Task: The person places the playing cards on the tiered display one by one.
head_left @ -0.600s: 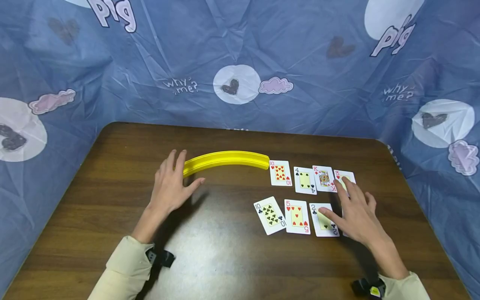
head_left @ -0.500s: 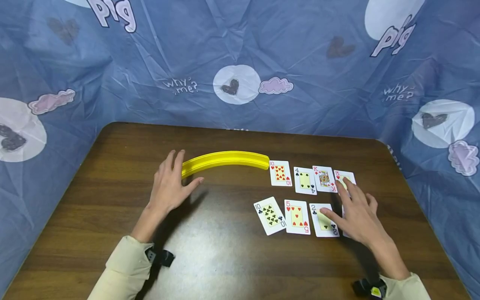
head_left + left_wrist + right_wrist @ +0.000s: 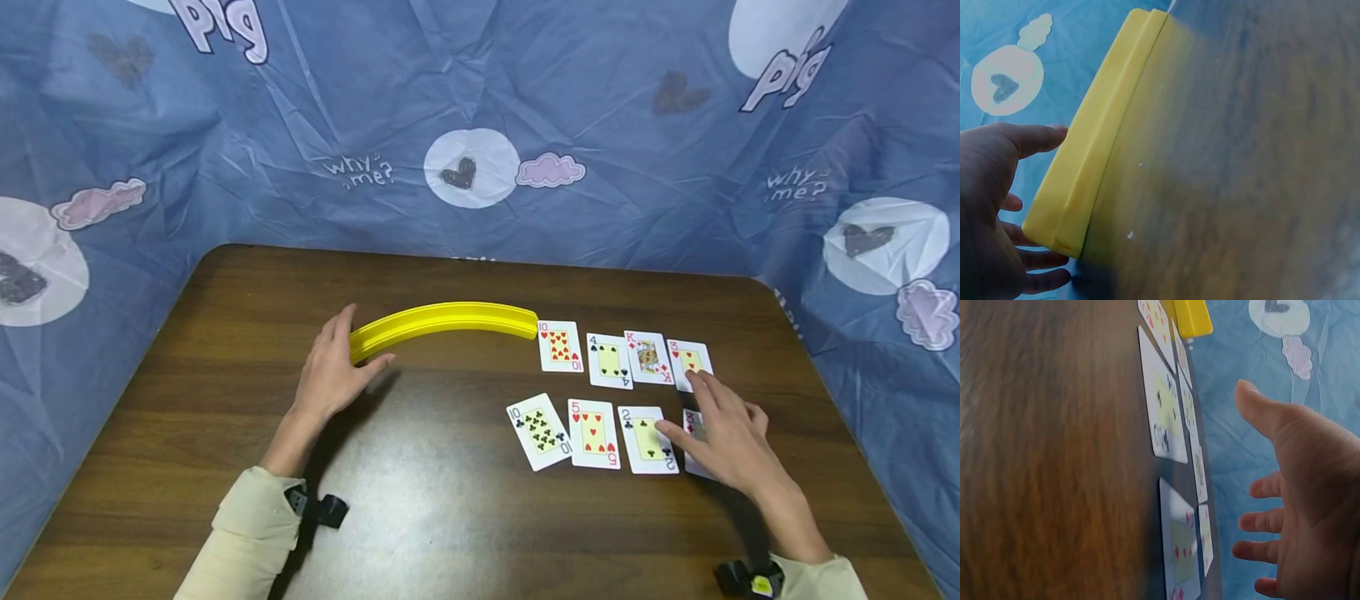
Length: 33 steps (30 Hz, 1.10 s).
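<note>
A curved yellow plastic track piece [image 3: 450,317] lies on the wooden table. At its left end my left hand [image 3: 326,367] hovers with spread, relaxed fingers; the thumb lies close to the track in the left wrist view, and I cannot tell whether it touches. Two rows of face-up playing cards lie to the right, including a ten of hearts [image 3: 560,346], a king of diamonds [image 3: 648,357] and a two of clubs [image 3: 647,437]. Over the right end of the rows my right hand [image 3: 731,442] hovers, fingers loosely extended, holding nothing and partly hiding a lower card [image 3: 697,467].
The brown wooden table [image 3: 442,517] has rounded far corners. A blue patterned cloth [image 3: 622,92] hangs behind and beside it. The track's right end meets the ten of hearts.
My left hand has shifted slightly left, showing more of the track's end. My right hand has moved a little right and nearer, uncovering more of the rightmost cards. Track and cards stay put.
</note>
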### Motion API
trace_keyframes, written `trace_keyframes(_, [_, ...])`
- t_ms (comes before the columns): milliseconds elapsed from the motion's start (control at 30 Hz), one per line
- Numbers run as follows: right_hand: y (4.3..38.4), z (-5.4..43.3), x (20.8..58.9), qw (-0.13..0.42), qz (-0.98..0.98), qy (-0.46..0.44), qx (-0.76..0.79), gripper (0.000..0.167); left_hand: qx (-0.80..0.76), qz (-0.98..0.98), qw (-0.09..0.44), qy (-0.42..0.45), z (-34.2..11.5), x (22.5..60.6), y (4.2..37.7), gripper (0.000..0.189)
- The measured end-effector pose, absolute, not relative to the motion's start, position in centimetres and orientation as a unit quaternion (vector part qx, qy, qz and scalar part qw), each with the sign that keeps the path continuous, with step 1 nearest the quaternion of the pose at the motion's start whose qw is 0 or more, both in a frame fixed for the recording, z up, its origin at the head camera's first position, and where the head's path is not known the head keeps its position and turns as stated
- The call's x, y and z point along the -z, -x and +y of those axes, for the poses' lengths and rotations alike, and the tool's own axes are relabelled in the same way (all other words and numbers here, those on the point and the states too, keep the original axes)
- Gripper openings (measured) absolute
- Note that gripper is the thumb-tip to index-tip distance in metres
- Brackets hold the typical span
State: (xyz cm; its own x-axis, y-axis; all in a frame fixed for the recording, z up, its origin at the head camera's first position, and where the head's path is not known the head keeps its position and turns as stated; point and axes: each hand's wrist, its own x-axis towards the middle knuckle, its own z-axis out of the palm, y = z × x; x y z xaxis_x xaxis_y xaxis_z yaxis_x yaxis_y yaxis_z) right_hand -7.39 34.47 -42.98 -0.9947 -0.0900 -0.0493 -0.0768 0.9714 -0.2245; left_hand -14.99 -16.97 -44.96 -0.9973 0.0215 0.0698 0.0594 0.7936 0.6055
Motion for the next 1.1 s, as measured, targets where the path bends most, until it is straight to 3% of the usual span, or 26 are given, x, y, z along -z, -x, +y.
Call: trace_keyframes(1100, [6.0, 39.3, 44.8, 0.072, 0.981, 0.015, 0.18, 0.107, 0.403, -0.911, 0.086, 0.007, -18.7, 47.6, 15.8, 0.056])
